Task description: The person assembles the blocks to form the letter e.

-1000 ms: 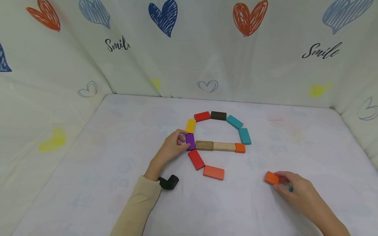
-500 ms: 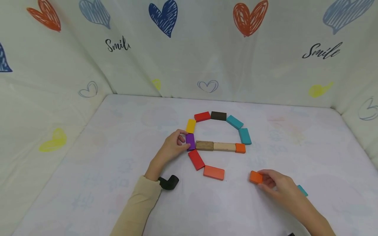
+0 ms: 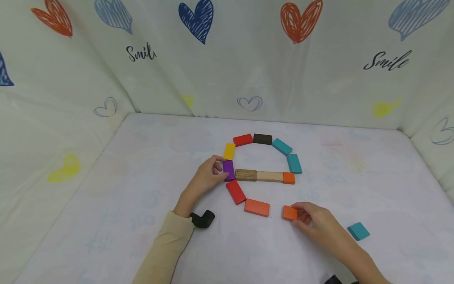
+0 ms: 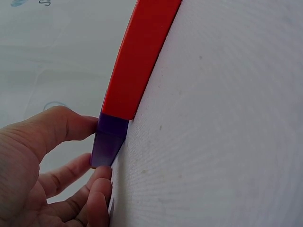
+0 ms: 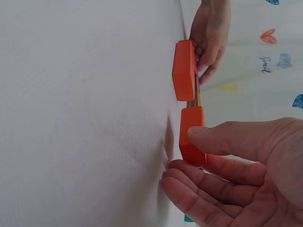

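Thumb and index finger of my left hand (image 3: 207, 172) pinch the purple block (image 3: 229, 169) by its two ends; it lies between the yellow block (image 3: 229, 151) and a red block (image 3: 235, 192). My right hand (image 3: 320, 221) pinches a small orange block (image 3: 290, 213), also seen in the right wrist view as an orange block (image 5: 192, 142) under the thumb. A short gap separates it from the coral block (image 3: 257, 207) that touches the red one. In the left wrist view the red block (image 4: 137, 61) stands against the purple one.
An upper red block (image 3: 242, 140), a dark block (image 3: 262, 139) and two teal blocks (image 3: 281, 146) complete the arc. Two wooden blocks (image 3: 269, 176) and an orange block (image 3: 289, 178) form a row inside. Another teal block (image 3: 358, 231) lies by the right forearm.
My right hand has moved left with the orange block, closer to the coral block. The teal block behind it has come into view. My left hand stays where it was.
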Action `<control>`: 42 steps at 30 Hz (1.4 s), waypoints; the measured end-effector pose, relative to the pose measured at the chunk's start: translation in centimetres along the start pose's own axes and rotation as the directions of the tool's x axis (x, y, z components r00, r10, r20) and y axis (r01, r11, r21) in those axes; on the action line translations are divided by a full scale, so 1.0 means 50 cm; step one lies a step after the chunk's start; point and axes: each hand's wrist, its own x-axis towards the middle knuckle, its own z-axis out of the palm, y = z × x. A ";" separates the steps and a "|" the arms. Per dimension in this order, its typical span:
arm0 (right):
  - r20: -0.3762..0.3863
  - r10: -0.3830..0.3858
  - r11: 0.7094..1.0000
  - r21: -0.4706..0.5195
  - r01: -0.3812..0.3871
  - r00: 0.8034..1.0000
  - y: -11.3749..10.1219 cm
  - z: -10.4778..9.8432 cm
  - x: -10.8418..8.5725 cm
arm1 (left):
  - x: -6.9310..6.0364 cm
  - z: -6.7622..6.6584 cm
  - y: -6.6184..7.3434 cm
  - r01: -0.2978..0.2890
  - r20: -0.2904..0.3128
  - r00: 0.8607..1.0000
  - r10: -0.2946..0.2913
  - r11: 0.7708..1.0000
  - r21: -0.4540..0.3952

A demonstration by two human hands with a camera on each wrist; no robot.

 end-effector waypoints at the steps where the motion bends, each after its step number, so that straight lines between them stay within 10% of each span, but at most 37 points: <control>1: 0.004 0.002 1.000 0.001 -0.002 1.000 -0.003 0.001 0.002 | 0.000 0.000 0.000 0.000 0.000 1.000 0.000 1.000 -0.001; 42: -0.022 -0.075 0.997 -0.038 0.074 0.997 -0.049 0.021 0.034 | -0.005 -0.003 0.003 -0.002 0.002 1.000 0.002 1.000 -0.007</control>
